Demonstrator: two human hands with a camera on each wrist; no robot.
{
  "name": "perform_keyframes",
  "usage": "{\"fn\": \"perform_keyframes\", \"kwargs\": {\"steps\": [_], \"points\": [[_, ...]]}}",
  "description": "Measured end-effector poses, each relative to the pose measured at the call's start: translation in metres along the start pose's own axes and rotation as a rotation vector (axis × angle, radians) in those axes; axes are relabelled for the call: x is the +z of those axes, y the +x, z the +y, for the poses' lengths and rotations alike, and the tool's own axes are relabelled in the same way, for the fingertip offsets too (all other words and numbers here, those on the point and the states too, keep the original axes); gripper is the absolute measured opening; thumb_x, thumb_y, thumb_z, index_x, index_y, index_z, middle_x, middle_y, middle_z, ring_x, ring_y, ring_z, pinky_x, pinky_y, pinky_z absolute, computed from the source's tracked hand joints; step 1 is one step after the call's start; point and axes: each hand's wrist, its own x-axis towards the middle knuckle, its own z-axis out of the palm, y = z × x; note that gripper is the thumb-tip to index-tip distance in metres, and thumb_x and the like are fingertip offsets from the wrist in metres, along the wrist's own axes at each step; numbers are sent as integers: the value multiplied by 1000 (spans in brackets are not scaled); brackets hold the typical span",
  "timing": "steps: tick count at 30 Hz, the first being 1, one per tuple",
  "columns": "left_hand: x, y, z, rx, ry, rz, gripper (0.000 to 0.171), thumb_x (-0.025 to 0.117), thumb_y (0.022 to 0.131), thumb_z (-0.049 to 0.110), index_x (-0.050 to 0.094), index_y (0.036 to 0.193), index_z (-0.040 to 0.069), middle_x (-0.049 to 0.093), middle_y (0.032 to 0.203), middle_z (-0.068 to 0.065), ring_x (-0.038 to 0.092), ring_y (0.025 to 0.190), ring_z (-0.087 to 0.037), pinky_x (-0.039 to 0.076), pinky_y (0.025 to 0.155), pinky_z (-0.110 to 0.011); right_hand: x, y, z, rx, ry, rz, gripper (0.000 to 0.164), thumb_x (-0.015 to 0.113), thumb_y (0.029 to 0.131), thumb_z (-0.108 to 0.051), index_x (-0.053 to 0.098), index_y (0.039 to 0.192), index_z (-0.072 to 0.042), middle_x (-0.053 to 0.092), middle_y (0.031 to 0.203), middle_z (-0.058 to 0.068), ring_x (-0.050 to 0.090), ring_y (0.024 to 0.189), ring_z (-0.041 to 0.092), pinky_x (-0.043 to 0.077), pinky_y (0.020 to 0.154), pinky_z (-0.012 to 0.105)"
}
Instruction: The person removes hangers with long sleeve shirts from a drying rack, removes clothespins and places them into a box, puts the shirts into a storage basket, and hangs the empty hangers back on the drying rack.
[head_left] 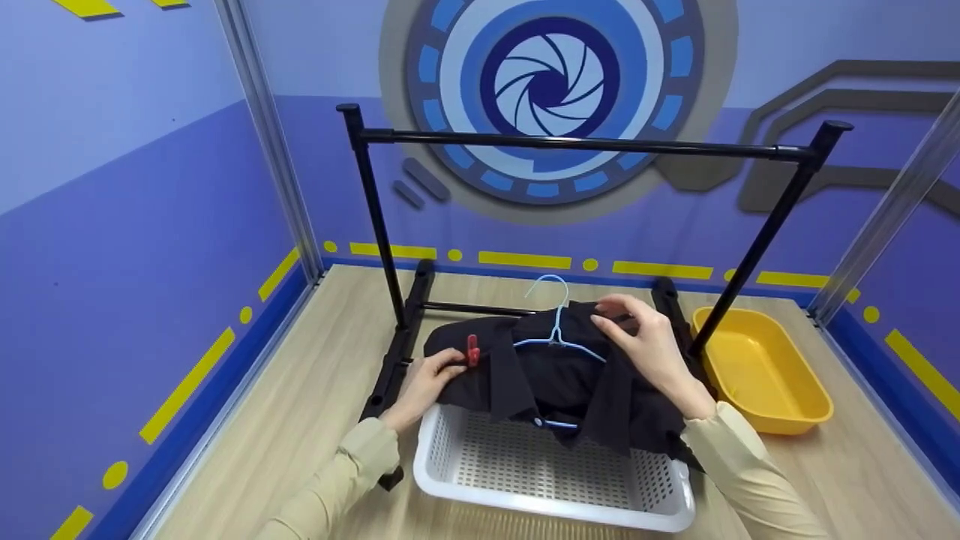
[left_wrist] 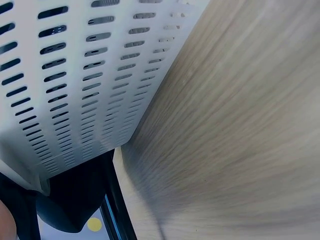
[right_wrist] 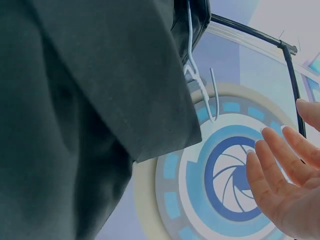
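Note:
A black collared shirt [head_left: 555, 375] drapes over the back of a white perforated basket [head_left: 551, 502]. A light blue hanger [head_left: 556, 341] lies within its neck opening, the hook pointing up and back. On the shirt's left shoulder a red clip [head_left: 472, 350] stands up. Beside that clip my left hand [head_left: 427, 382] pinches the shirt fabric; the left wrist view catches only a bit of a finger at its edge. My right hand [head_left: 651, 341] is over the right side of the shirt, near the collar. The right wrist view shows its fingers [right_wrist: 272, 170] loosely extended, apart from the cloth.
A black garment rack [head_left: 577, 141] rises behind the basket, its feet on both sides. To the right, partly behind a rack post, is a yellow tray [head_left: 765, 375]. Blue patterned walls enclose the wooden tabletop [head_left: 300, 435].

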Motion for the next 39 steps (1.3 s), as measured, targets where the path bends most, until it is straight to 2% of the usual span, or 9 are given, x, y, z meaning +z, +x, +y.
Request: {"fn": "perform_keyframes", "kwargs": {"steps": [6,13,17,21,25,28,33,39], "points": [[-1,-1,1,8,16,7,10,62,85,26,66,92,20,63,90,13,58,83,-7,44,72,-30,3,1,-2,-6,15,-14,23,68,82,-12,63,103,-7,62,95,1,58,82,17,46,65,23],[-1,0,0,-12,17,2,11,61,85,27,66,93,21,63,91,13,58,85,-7,44,73,-31,11,5,-7,-27,50,-26,25,68,80,-6,63,105,-6,63,96,4,58,85,21,48,65,34],[-2,-1,2,-20,20,3,10,62,85,26,66,93,20,63,90,13,58,84,-7,44,73,-30,16,8,-20,-39,71,-29,25,68,79,0,62,103,-1,62,94,12,59,83,28,47,63,40],[-2,-2,2,-26,34,0,10,62,85,27,66,92,21,63,90,14,58,83,-6,43,72,-31,17,10,-34,-44,63,-46,22,67,80,2,61,102,2,61,92,15,58,79,30,47,63,37],[-2,-2,1,-28,45,-1,11,62,85,28,66,93,22,62,90,16,58,83,-5,43,72,-30,18,12,-44,-38,76,-60,22,66,80,2,61,101,4,61,92,16,58,79,31,47,63,38],[-1,-2,1,-18,42,4,10,62,85,27,67,93,21,63,90,15,58,83,-6,44,72,-30,23,14,-39,-35,104,-67,22,66,80,2,62,102,2,61,92,16,58,80,31,47,63,41],[-1,-2,2,2,33,15,10,62,85,26,66,92,20,63,90,14,58,83,-7,44,71,-31,33,14,-23,-23,123,-93,25,67,82,-6,62,106,-6,62,96,6,59,82,21,47,65,36],[-1,-2,2,6,40,19,8,63,85,25,67,91,20,63,89,15,58,82,-6,44,71,-31,43,14,-22,-30,129,-134,24,65,85,-17,62,107,-8,62,98,7,58,84,16,47,66,31]]}}
